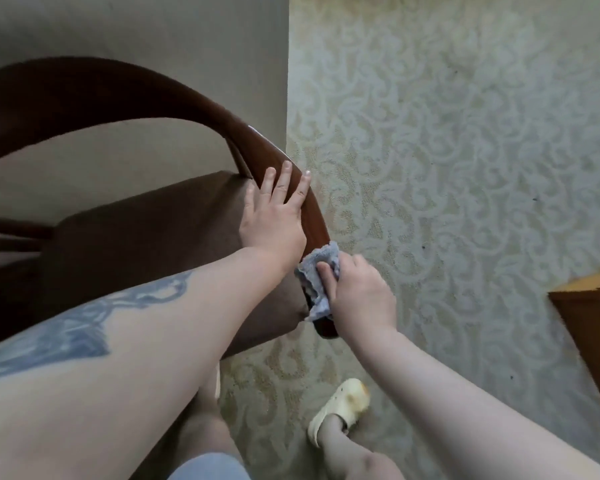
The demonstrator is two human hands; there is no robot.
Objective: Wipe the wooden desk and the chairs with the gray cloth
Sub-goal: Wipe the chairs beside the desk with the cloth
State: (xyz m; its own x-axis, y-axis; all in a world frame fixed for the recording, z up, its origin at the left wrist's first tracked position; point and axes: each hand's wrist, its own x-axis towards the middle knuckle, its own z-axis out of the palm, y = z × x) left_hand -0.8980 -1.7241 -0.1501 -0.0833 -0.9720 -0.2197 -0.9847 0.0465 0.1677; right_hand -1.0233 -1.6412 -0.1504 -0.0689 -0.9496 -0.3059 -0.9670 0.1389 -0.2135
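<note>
The right hand grips the gray cloth, fingers curled round it, rubbing the near end of the chair armrest. The left hand rests flat, fingers straight, on the rail. The bench isn't clearly visible, so probably still pending.

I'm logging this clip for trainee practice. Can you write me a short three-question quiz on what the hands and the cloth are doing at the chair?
1. True or false: the left hand lies flat with straight fingers on the chair's wooden armrest.
2. Which hand holds the gray cloth? A) left B) right C) both
3. Fill in: the cloth is pressed against the ___ end of the armrest, near the seat cushion.

Key
1. True.
2. B, the right hand grips it.
3. Front, the end nearest the person.
</note>
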